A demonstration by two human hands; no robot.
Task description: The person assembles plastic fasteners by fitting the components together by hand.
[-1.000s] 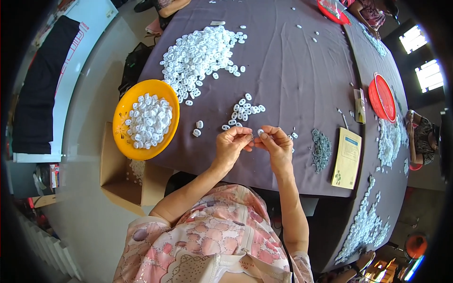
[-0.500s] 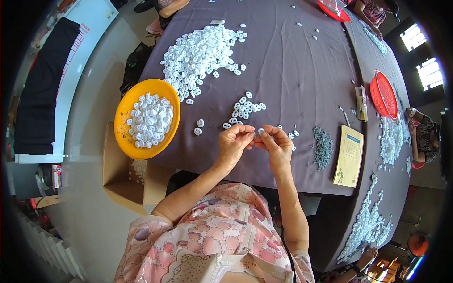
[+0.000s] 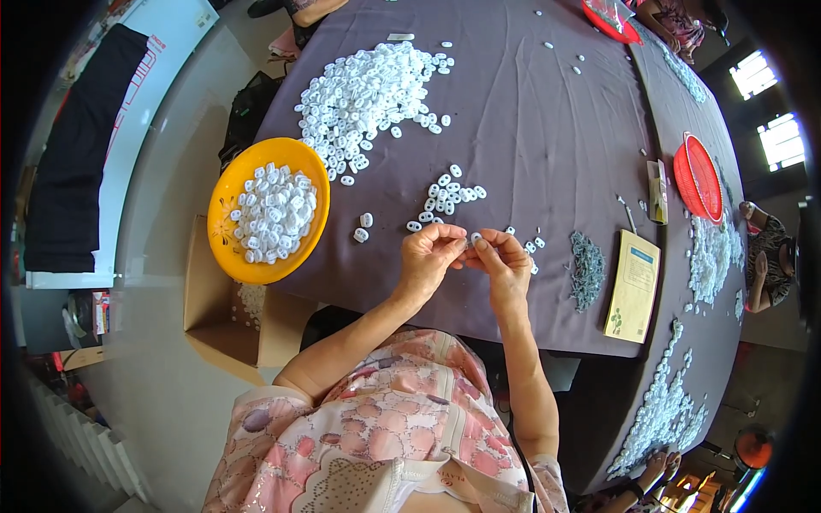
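Near the table's front edge, both my hands meet fingertip to fingertip. My right hand (image 3: 506, 272) pinches a small white oval piece (image 3: 475, 238) with dark holes between thumb and finger. My left hand (image 3: 425, 263) is closed in a pinch beside it; whatever sits between its fingertips is too small to make out. Just beyond lies a loose cluster of similar white oval pieces (image 3: 443, 198). A few more (image 3: 534, 248) lie to the right of my right hand. Farther right is a tangled heap of thin grey-green strips (image 3: 587, 272).
A yellow bowl (image 3: 224, 248) of white pieces stands at the left edge, above an open cardboard box (image 3: 274, 329). Behind it spreads a large white heap (image 3: 363, 98). To the right are a yellow booklet (image 3: 632, 286) and a red basket (image 3: 699, 175). Other people work around the table.
My hands keep nearly the same pinched pose at the same spot. The whole view has shifted slightly. At the far right, other people's hands have moved.
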